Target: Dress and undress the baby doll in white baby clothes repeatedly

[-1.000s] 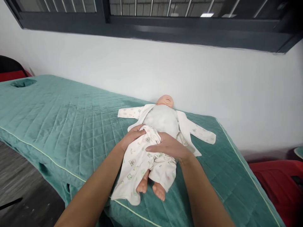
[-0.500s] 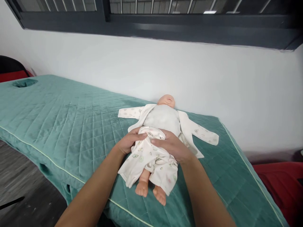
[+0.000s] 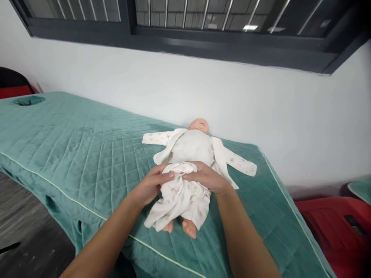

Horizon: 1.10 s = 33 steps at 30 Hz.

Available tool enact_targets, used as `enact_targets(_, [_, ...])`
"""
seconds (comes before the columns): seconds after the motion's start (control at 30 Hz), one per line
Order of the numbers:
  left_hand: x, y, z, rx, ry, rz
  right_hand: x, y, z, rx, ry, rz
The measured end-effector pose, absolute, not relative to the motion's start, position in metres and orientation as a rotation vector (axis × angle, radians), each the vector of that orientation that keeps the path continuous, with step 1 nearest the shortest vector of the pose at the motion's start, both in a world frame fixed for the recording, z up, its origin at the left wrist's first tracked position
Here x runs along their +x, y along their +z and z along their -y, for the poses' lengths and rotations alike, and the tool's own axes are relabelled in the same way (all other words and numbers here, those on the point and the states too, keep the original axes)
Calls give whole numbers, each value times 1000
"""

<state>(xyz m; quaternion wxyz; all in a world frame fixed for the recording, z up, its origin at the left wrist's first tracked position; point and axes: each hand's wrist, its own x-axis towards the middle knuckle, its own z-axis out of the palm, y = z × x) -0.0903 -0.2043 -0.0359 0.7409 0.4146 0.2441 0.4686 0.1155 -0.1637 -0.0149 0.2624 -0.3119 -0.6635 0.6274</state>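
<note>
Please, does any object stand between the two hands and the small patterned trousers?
Nothing visible does: the left hand and the right hand both grip the bunched trousers directly, near the top. The doll's feet show below the hems.

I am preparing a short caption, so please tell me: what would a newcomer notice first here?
Probably the doll lying on its back on the green quilted cover, its white top spread open. Lower down, the left hand and right hand grip bunched patterned trousers, the doll's feet showing below. Above, a dark-framed window stands out against the white wall.
</note>
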Motion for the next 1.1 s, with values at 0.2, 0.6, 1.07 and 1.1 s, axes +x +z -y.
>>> enact_targets(0.2, [-89, -14, 267, 701, 1079, -726, 107, -4, 169, -1030, 1318, 2105])
enact_targets(0.6, [-60, -26, 351, 444, 1167, -950, 109, -7, 169, -972, 1371, 2324])
enact_targets(1.07, [-107, -73, 325, 953, 1013, -1492, 104, -13, 171, -995, 1278, 2442])
enact_targets(1.1, [-108, -71, 321, 1006, 969, -1518, 104, -12, 172, -1006, 1268, 2443])
